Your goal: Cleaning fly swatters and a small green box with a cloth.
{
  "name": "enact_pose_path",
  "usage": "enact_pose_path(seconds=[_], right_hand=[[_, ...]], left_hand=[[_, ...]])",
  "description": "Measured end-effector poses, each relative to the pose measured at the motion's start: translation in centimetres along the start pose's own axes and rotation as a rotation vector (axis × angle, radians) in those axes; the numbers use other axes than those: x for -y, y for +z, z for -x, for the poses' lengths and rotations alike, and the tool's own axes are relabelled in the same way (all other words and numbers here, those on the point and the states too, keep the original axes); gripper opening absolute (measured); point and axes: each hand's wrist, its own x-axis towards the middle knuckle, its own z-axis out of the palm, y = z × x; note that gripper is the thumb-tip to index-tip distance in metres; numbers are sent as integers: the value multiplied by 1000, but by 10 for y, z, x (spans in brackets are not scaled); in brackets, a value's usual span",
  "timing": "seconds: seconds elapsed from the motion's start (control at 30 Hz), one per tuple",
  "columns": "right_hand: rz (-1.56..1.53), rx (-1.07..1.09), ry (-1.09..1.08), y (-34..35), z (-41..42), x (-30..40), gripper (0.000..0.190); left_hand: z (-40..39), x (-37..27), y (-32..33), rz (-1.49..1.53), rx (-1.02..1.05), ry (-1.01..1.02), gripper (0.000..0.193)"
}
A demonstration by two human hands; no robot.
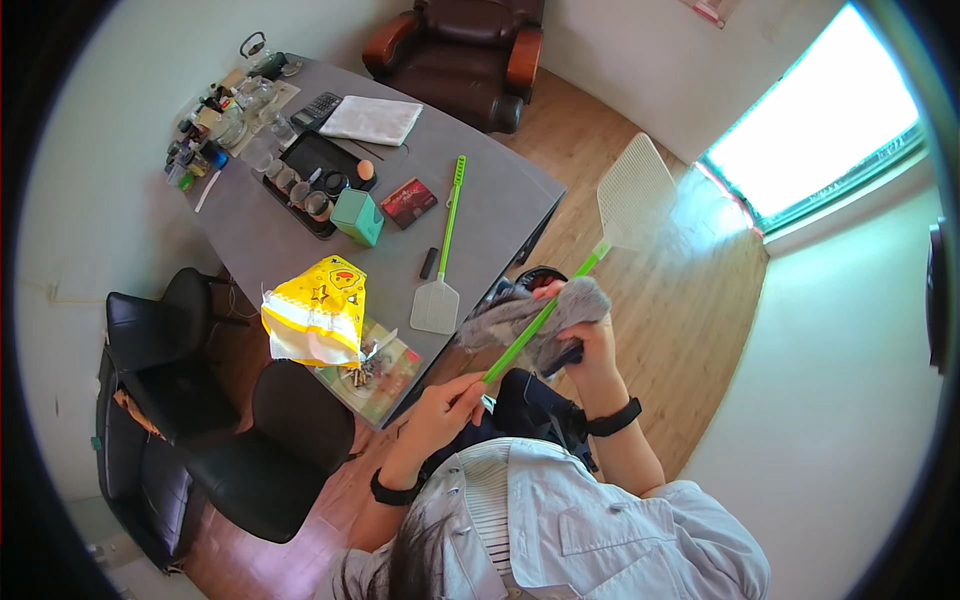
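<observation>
My left hand (448, 411) is closed around the lower end of the green handle of a fly swatter (636, 196), whose pale mesh head points up and away to the right. My right hand (594, 346) holds a grey fluffy cloth (536, 319) against that handle, a little below the mesh head. Part of the cloth hangs to the left, beyond the handle. A second, green and white fly swatter (436, 306) lies on the grey table. Near it are a black cylindrical object (428, 263) and a red box (409, 202).
On the grey table (502, 176) stand a yellow printed bag (319, 304), a green tissue box (358, 217), a black tray (300, 154) with jars, a folded white cloth (373, 120) and a calculator (316, 110). Black chairs (262, 457) are at left, a brown leather armchair (466, 67) behind.
</observation>
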Motion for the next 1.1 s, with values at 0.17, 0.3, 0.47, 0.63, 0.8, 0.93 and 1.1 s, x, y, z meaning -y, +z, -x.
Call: enact_pose_path(seconds=[0.17, 0.3, 0.47, 0.63, 0.8, 0.93, 1.1], right_hand=[[200, 26, 99, 2, 1, -5, 50], [547, 115, 341, -2, 14, -40, 43], [296, 18, 276, -6, 1, -24, 49], [83, -64, 112, -7, -19, 9, 52], [62, -56, -50, -18, -34, 9, 49], [189, -33, 70, -3, -34, -8, 50], [519, 245, 345, 18, -6, -67, 45]], left_hand=[[1, 18, -3, 126, -17, -70, 32], [-13, 4, 1, 262, -94, -54, 31], [-8, -6, -8, 60, 15, -44, 31], [0, 9, -27, 248, 218, -96, 33], [20, 16, -26, 231, 174, -111, 34], [26, 16, -26, -18, -4, 25, 33], [1, -2, -28, -117, -253, 64, 34]])
